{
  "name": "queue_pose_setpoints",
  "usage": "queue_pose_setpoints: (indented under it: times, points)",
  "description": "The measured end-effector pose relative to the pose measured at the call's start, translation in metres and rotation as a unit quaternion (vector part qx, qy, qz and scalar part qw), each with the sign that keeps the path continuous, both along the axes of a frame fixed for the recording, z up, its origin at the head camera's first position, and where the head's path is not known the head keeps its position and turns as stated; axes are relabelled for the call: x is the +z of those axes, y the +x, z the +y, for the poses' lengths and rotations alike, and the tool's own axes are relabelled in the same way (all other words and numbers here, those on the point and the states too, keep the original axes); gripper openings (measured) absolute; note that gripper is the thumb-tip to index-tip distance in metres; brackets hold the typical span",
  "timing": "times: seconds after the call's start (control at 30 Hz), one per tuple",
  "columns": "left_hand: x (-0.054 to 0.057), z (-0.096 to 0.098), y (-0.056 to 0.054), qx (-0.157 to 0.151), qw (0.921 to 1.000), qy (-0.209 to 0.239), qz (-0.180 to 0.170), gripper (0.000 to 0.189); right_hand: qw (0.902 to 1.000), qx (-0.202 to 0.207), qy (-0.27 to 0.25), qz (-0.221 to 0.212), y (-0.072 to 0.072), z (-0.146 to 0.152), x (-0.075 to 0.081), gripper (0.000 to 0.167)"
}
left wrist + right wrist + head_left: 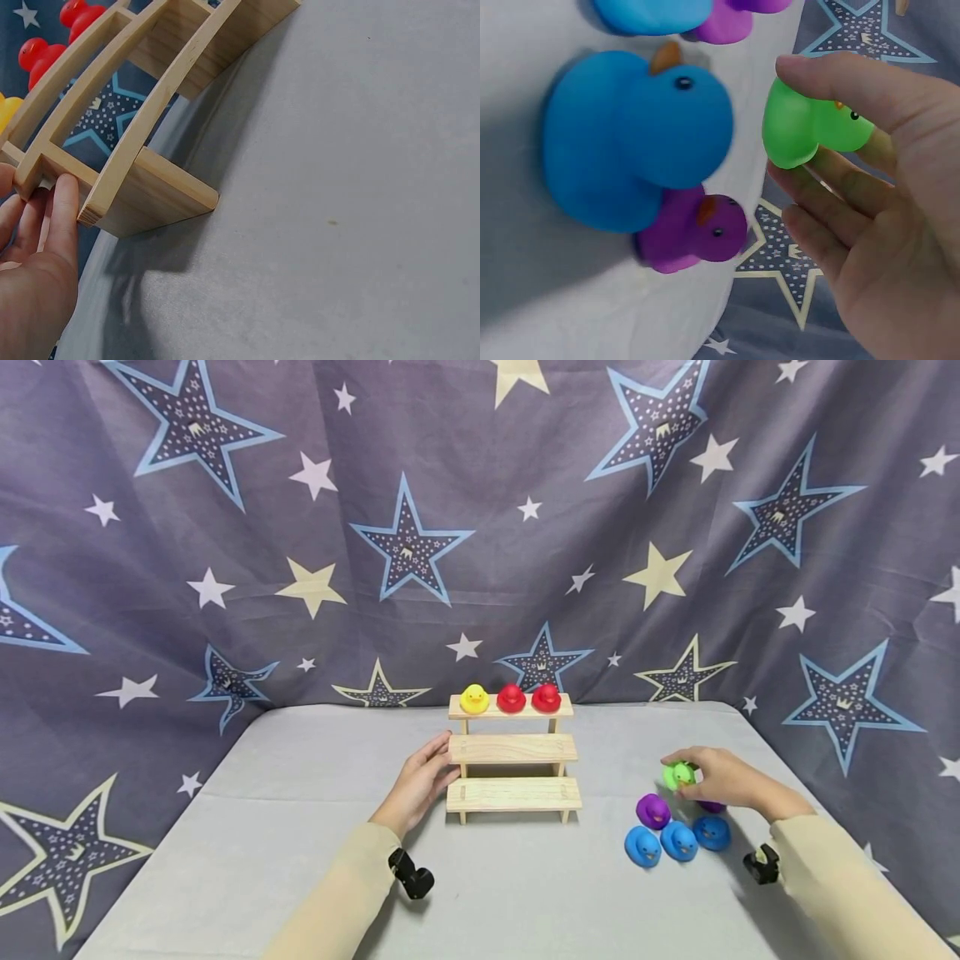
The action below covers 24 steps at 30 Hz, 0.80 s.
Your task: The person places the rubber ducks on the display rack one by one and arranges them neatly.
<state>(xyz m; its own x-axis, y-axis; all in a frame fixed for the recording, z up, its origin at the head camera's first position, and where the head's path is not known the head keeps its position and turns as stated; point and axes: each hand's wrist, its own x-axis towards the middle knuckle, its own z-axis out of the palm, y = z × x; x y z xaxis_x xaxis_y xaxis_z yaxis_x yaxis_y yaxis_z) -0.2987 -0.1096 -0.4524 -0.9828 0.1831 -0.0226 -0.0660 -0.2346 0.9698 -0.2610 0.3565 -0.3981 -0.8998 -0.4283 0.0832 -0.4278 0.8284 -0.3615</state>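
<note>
Green duck (678, 776) sat at three o'clock from the wooden stand (513, 794), pinched in my right hand (718, 777), thumb against one side and fingertips against the other, the remaining fingers loosely bent. Whether its base cleared the table (525, 893) I could not tell. I judged it light and probably hollow, its smooth skin giving a little under pressure and hard to break; the rounded body seemed the best hold, since the small head might slip. A purple duck (653, 811) lay at its seven o'clock, with three blue ducks (680, 842) around six. At the stand's nine o'clock, my left hand (418, 785) pinched the end of the middle shelf (513, 748). One yellow duck (474, 699) and two red ducks (512, 699) stood on top, at twelve.
</note>
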Motion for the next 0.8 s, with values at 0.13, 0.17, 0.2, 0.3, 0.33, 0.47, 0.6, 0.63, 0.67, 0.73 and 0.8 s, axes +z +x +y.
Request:
queue_pose_setpoints:
  times: [0.13, 0.17, 0.2, 0.3, 0.33, 0.47, 0.6, 0.63, 0.67, 0.73, 0.8]
  points:
    - [0.0, 0.0, 0.0, -0.003, 1.0, 0.002, 0.002, 0.054, 0.9999, 0.007, 0.001, 0.012, 0.001, -0.003, 0.006, 0.05]
    - [0.0, 0.0, 0.0, -0.003, 1.0, 0.0, 0.003, 0.054, 0.9998, 0.01, 0.001, 0.016, 0.001, -0.003, 0.007, 0.049]
    - [0.0, 0.0, 0.0, -0.003, 1.0, 0.001, 0.002, 0.054, 0.9998, 0.012, 0.001, 0.018, 0.001, -0.004, 0.008, 0.05]
    - [0.001, 0.0, 0.001, 0.001, 1.0, -0.001, -0.003, 0.054, 0.9995, 0.018, 0.0, 0.026, 0.001, -0.006, 0.011, 0.05]
    - [0.002, 0.001, 0.001, 0.003, 1.0, -0.003, -0.004, 0.054, 0.9994, 0.02, 0.0, 0.029, 0.001, -0.007, 0.012, 0.049]
    - [0.003, 0.001, 0.002, 0.008, 0.9999, -0.01, -0.009, 0.055, 0.999, 0.024, -0.003, 0.039, 0.0, -0.011, 0.016, 0.049]
    - [0.003, 0.002, 0.002, 0.009, 0.9998, -0.011, -0.01, 0.055, 0.9986, 0.031, -0.005, 0.043, -0.002, -0.017, 0.02, 0.048]
    - [0.003, 0.002, 0.002, 0.01, 0.9999, -0.011, -0.01, 0.055, 0.9985, 0.032, -0.006, 0.044, -0.002, -0.019, 0.021, 0.048]
    - [0.003, 0.002, 0.002, 0.01, 0.9998, -0.009, -0.011, 0.055, 0.9984, 0.034, -0.006, 0.045, -0.002, -0.021, 0.022, 0.048]
    - [0.003, 0.002, 0.002, 0.011, 0.9998, -0.009, -0.01, 0.055, 0.9983, 0.037, -0.005, 0.046, -0.003, -0.025, 0.023, 0.047]
    - [0.003, 0.002, 0.002, 0.012, 0.9998, -0.01, -0.012, 0.055, 0.9982, 0.039, -0.003, 0.046, -0.003, -0.029, 0.024, 0.047]
